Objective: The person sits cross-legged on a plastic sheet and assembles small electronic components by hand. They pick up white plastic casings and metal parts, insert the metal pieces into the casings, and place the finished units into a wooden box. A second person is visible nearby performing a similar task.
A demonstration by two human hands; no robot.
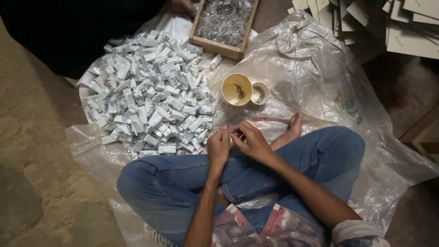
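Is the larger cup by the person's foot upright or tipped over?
Upright. The larger cup shows its round open mouth to the camera, with a few small dark pieces on its bottom, beside a smaller cup.

Two hands at work near centre: left hand (218, 147) and right hand (249, 139), fingertips meeting over one tiny item, too small to identify. Two cups just beyond: one large cream cup (236, 90), one small cup (259, 93). One wooden tray (217, 46) far centre. One heap of small white packets (148, 93) left, too many to count. One clear plastic sheet (315, 77) underneath.
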